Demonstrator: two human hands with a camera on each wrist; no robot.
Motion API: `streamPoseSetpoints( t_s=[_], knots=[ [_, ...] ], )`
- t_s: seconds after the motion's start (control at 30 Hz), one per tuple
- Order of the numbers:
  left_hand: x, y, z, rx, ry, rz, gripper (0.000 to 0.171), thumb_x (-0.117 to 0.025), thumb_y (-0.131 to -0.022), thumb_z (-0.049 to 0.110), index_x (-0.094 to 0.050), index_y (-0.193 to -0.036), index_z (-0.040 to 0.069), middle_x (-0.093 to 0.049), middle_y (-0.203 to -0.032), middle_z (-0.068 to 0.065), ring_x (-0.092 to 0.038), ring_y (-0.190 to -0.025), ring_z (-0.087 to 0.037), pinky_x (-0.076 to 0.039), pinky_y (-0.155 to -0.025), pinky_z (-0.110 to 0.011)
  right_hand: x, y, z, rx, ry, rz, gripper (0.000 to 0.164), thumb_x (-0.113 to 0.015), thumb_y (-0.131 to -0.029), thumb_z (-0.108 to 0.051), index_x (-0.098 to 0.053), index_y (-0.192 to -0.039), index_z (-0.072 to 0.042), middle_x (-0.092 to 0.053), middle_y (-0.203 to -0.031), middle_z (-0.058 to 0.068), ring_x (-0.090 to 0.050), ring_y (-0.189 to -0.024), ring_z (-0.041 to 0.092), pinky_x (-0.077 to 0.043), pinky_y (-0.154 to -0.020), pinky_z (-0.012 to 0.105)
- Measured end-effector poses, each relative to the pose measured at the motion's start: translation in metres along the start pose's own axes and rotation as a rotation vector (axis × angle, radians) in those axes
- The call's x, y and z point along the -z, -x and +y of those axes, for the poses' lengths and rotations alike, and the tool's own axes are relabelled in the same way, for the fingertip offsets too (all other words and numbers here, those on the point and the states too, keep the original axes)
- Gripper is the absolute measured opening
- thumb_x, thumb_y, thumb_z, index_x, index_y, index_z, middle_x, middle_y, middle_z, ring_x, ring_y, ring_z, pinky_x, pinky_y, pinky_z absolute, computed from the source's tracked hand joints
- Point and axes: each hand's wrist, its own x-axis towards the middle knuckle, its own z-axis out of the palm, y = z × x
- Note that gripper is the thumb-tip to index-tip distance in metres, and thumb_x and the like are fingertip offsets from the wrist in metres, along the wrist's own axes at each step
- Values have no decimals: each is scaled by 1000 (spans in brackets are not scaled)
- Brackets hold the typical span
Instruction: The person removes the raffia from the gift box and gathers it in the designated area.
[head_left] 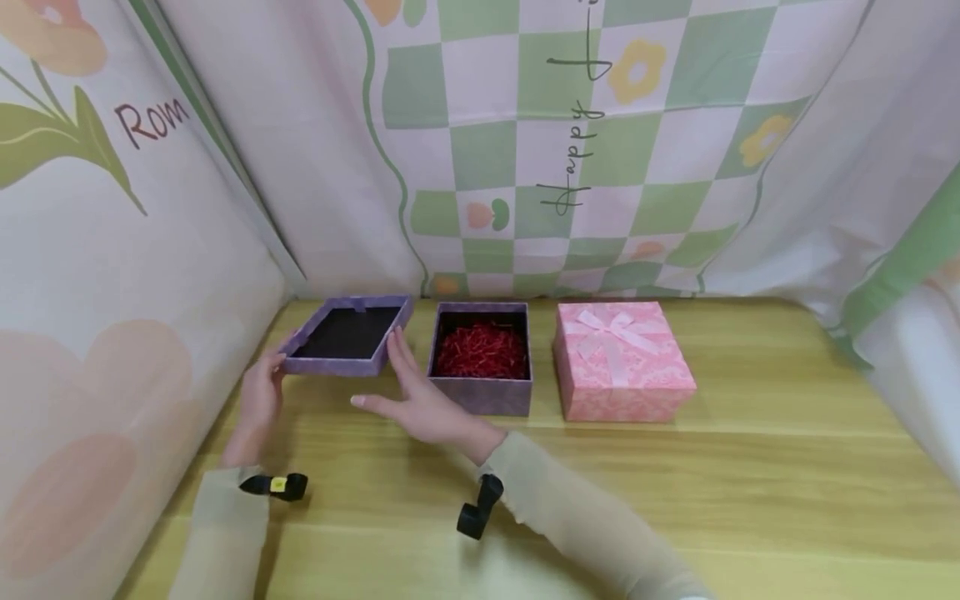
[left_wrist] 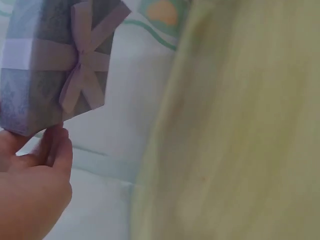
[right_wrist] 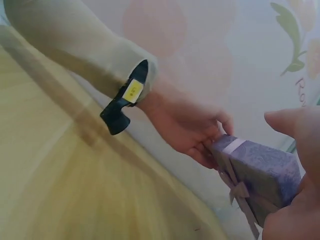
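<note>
A purple box lid (head_left: 330,365) is held upside down above the left part of the table, its black inside facing up. On its underside a pale lilac ribbon bow (left_wrist: 82,57) shows in the left wrist view. My left hand (head_left: 262,396) pinches the lid's left edge between thumb and fingers. Along the right edge lie the straight fingers of my right hand (head_left: 431,408), with the thumb spread away from the lid. Just right of the lid stands the purple box (head_left: 483,397), uncovered, with red shredded paper (head_left: 483,350) inside.
A pink gift box (head_left: 626,362) with a ribbon bow on its closed lid stands right of the purple one. Both boxes are near the back of the wooden table (head_left: 750,500). Printed fabric (head_left: 480,150) hangs behind the table, with more fabric at the left side.
</note>
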Motion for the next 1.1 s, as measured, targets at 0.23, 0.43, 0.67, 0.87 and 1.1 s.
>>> streamPoseSetpoints(
  t_s=[0.23, 0.43, 0.67, 0.87, 1.1],
  knots=[
    [19, 0, -18, 77, -498, -103, 46, -40, -102, 6, -49, -146, -4, -51, -146, -20, -57, -108, -6, -39, -85, -9, -17, -7, 19, -81, -20, 0, 108, -69, -96, -48, 9, -162, -14, 18, -167, 0, 8, -153, 29, -5, -121, 50],
    [22, -2, -31, 153, -445, -155, 51, -41, -102, -1, -38, -152, -6, -35, -159, -19, -26, -147, -27, -19, -120, -32, -24, -17, 41, -136, -14, 19, 107, -70, -95, -49, 2, -164, -12, 8, -169, 5, -1, -153, 26, -12, -122, 48],
    [17, -4, -38, 198, -418, -136, 54, -41, -99, -4, -36, -153, -8, -32, -159, -21, -23, -149, -31, -18, -121, -41, -30, -27, 56, -166, 36, 42, 102, -70, -96, -42, -4, -163, -6, 1, -170, 11, -4, -153, 27, -15, -122, 47],
    [15, -5, -42, 212, -426, -108, 53, -42, -101, -1, -35, -153, -8, -33, -159, -22, -25, -148, -30, -20, -121, -40, -29, -25, 57, -174, 70, 23, 104, -69, -96, -48, 0, -164, -9, 4, -170, 11, -3, -153, 24, -14, -122, 45],
    [6, -4, -23, 76, -543, -72, 74, -58, -104, 44, -31, -159, 3, -32, -162, -15, -26, -149, -36, -22, -120, -50, -21, 11, 38, -9, 215, -76, 103, -63, -97, -55, 1, -164, -9, 9, -169, 9, -3, -153, 26, -15, -121, 48]
  ],
)
